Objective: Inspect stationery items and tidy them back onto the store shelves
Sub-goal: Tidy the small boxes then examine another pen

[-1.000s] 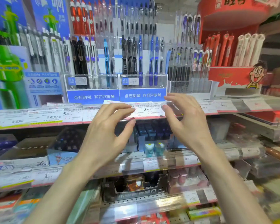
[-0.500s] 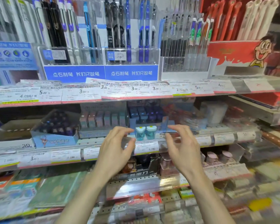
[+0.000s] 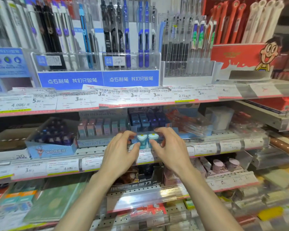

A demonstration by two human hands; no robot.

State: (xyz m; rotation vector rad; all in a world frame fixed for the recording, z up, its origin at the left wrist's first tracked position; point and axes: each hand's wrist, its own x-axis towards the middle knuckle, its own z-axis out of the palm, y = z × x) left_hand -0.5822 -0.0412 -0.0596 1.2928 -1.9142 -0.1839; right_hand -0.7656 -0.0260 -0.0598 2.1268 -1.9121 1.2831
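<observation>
Forearms: both of yours rise bare from the bottom edge, cut off below the elbow.
Left hand: your left hand [image 3: 119, 151] curls its fingers and thumb round the left side of the small clear box holding two teal-and-white rounded items [image 3: 147, 139].
Right hand: your right hand [image 3: 168, 147] pinches the box's right side, fingers over the top, thumb low in front.
Box: it sits at the front edge of the middle shelf with its strip of white price tags [image 3: 207, 150]; your fingers hide its ends, so you cannot tell what the two items are.
Lower shelves: blurred packets, unreadable.
Beside the box: a light blue cardboard tray of dark blue small items [image 3: 52, 139] stands to the left, a tray of pastel pink and green blocks [image 3: 102, 128] between it and your hands.
Behind the box: dark blue blocks, partly hidden.
Upper shelf: a blue-fronted clear plastic pen rack [image 3: 98, 79] and a red cartoon-faced cardboard display [image 3: 240, 57], their pens cut off at the top.
</observation>
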